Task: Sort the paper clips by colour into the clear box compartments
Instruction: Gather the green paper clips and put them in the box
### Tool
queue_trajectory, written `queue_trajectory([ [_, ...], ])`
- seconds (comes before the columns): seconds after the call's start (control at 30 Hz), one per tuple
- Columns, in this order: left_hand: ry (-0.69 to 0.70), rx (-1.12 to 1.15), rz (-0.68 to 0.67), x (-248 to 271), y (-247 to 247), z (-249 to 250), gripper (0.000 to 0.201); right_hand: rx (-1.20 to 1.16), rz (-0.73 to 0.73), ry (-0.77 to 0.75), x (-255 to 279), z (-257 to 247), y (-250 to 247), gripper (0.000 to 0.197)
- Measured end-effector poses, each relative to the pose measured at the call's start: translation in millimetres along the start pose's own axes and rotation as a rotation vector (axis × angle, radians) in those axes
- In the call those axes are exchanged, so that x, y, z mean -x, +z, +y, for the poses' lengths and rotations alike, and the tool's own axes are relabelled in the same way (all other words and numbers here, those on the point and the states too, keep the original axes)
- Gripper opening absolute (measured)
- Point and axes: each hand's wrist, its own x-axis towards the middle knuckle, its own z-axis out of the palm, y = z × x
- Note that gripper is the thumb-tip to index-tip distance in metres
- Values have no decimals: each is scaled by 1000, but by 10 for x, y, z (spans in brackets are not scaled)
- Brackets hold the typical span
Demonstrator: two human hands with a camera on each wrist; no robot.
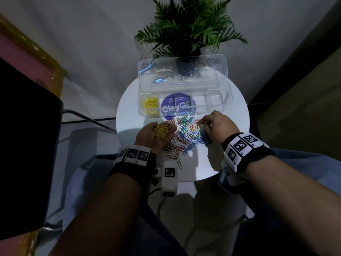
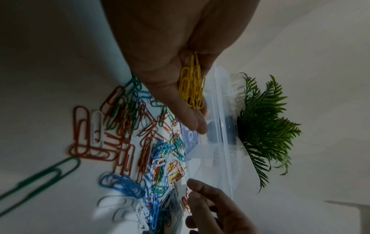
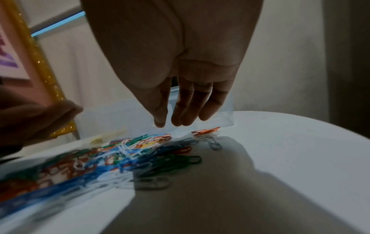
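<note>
**Yellow clips cupped in the left palm, right hand over the mixed pile**

On the round white table point(image 1: 230, 163), the clear box point(image 1: 210, 109) is sitting with its long axis running left to right across the far half, its hinged lid point(image 1: 184, 74) standing open behind it toward the potted fern point(image 1: 190, 28). The leftmost compartment is holding a heap of sorted yellow clips point(image 1: 150, 105); the other compartments are showing only a purple round sticker point(image 1: 177, 106) through the clear bottom.

Just in front of the box, the mixed pile of paper clips point(image 1: 184, 133) is lying spread toward the near edge, red, green, blue and white clips pointing every way with no common direction. A few stragglers are trailing out toward the near rim.

The left hand point(image 1: 158, 135) is lying palm up at the left edge of the pile, fingers relaxed and only lightly cupped, carrying a bunch of yellow paper clips point(image 1: 160, 131) in the hollow of the palm. In the left wrist view these clips point(image 2: 193, 88) are lying mostly along the fingers.

The right hand point(image 1: 215, 126) is hanging palm down over the right end of the pile, close to the box front. Its fingers point(image 3: 186, 107) are pointing down, nearly straight and close together, with the thumb beside them. Whether the fingertips are pinching a clip, I cannot tell.
</note>
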Motion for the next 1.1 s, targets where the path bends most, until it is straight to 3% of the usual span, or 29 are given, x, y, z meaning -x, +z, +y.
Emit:
queue_trajectory([
  [0.2,1,17,2,36,-61,21,44,126,-114,1,-123,-23,61,25],
  [0.4,9,31,22,57,-139,15,41,85,2,80,-112,46,24,21],
  [0.53,17,21,29,73,-153,17,40,102,2,85,-123,15,58,20],
  [0.67,26,23,24,83,-154,34,40,106,-56,31,-150,-80,66,18],
  [0.8,18,25,22,66,-129,28,41,45,-9,11,-187,-140,45,18],
  [0.97,12,22,25,23,-109,24,42,105,-96,-71,-214,-155,98,19],
  [1.1,6,21,23,-19,-95,25,43,96,-114,-33,-233,-115,78,24],
])
